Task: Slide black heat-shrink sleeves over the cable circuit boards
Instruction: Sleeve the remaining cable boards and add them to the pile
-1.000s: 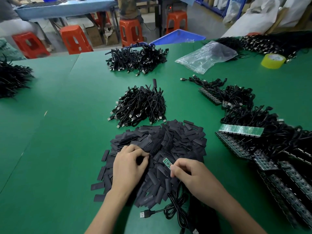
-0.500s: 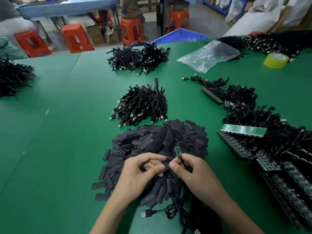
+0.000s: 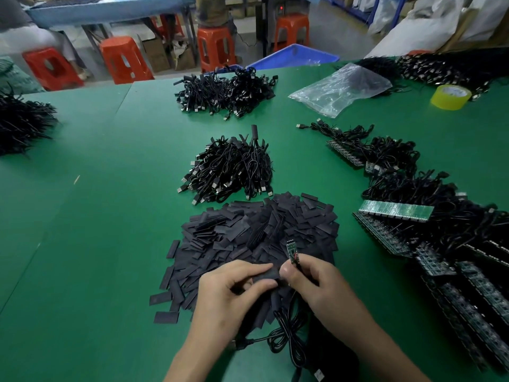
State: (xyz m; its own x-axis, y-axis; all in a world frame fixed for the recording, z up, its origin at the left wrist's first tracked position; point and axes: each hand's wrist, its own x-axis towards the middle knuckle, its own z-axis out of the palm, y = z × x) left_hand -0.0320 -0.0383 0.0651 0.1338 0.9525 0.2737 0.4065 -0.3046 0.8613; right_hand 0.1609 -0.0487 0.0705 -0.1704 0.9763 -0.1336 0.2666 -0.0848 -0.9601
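A heap of flat black heat-shrink sleeves [image 3: 256,232] lies on the green table [image 3: 110,216] in front of me. My left hand [image 3: 231,296] pinches one black sleeve [image 3: 267,275] between thumb and fingers, just above the heap's near edge. My right hand [image 3: 316,285] pinches a small green circuit board [image 3: 292,252] by its cable end, so the board sticks up and away from me. The board's black cable [image 3: 286,337] loops down toward the table's near edge. The sleeve's right end touches my right thumb.
A bundle of black cables [image 3: 231,172] lies behind the sleeve heap, another bundle [image 3: 225,92] farther back. Rows of cables with green boards [image 3: 396,210] fill the right side. A clear plastic bag [image 3: 341,89] and a yellow tape roll [image 3: 450,96] sit at back right.
My left hand lifted a sleeve out of the heap and brought it to my right hand. My right hand raised the board and turned it upright.
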